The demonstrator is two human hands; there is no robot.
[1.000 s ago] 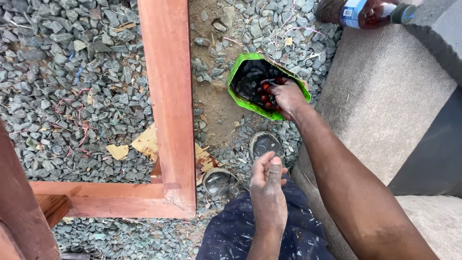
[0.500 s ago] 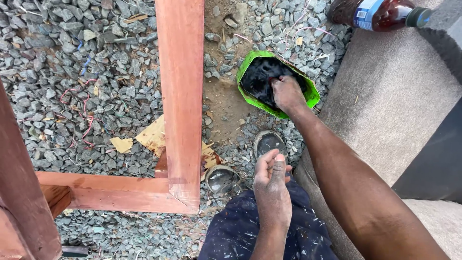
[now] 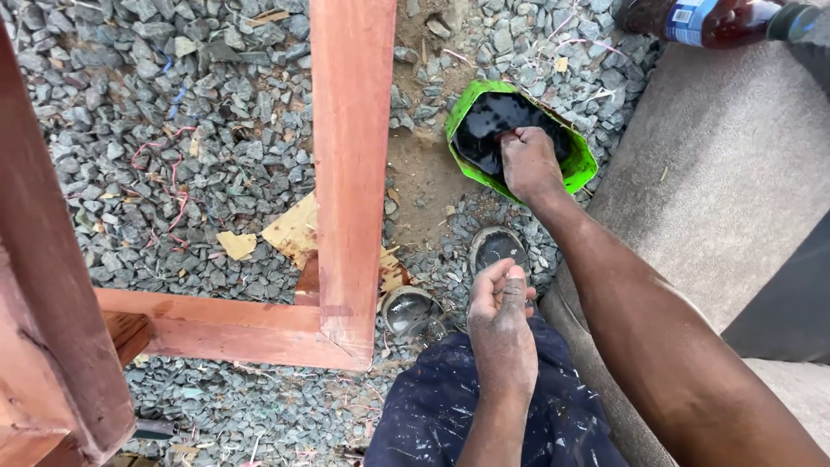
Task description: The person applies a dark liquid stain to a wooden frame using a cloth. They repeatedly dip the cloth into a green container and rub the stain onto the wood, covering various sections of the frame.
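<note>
From the head camera, looking down, a green bag (image 3: 577, 164) is seen lying open on the grey gravel (image 3: 130, 112), just beside a long red-brown wooden beam (image 3: 350, 164). The inside of the bag looks dark and shiny. The right hand (image 3: 527, 163) is reached into the mouth of the bag, with its fingers curled together and pinched on something small and dark inside; what that small thing is cannot be told. The left hand (image 3: 501, 324) is held over the knees, with its fingers bent in loosely and its thumb laid across them, and nothing is seen held in it. Two dusty shoes (image 3: 497, 246) are planted on the gravel between the beam and a grey concrete step (image 3: 735, 173). Dark blue trousers (image 3: 450, 406) spotted with paint are seen at the bottom. A second wooden beam (image 3: 216, 329) is joined to the first at a corner. Pale wood scraps (image 3: 290, 229) lie on the stones near the corner. A plastic bottle (image 3: 709, 22) with dark drink lies at the top, well apart from the bag.
</note>
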